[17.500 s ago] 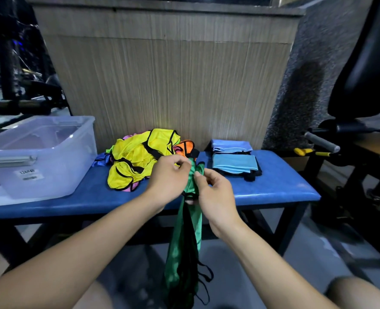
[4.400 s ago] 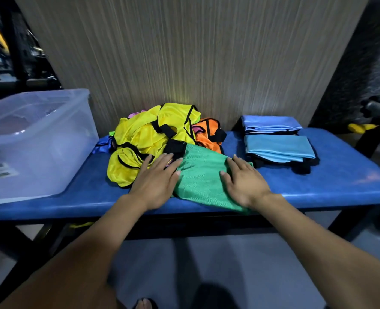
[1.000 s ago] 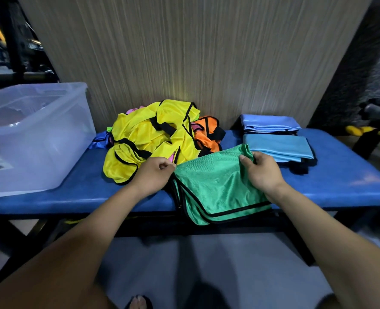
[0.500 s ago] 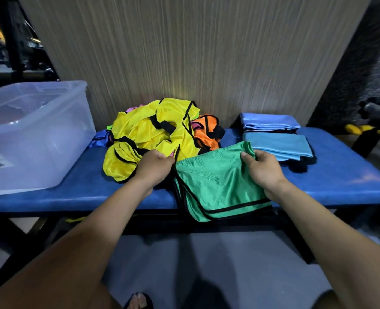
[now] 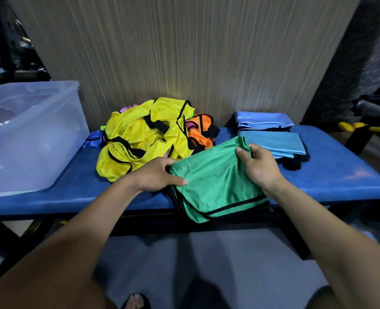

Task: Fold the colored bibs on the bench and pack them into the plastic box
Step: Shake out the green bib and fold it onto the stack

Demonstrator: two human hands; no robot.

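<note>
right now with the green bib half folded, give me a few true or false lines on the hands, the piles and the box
1. Both hands hold the green mesh bib with black trim. True: the left hand and right hand each have a grip on it.
2. The green bib lies inside the translucent plastic box. False: it rests on the blue padded bench, overhanging the front edge.
3. The crumpled yellow bibs lie between the box and the folded light blue bibs. True.
4. The orange bib is folded flat. False: it is crumpled in the pile.
</note>
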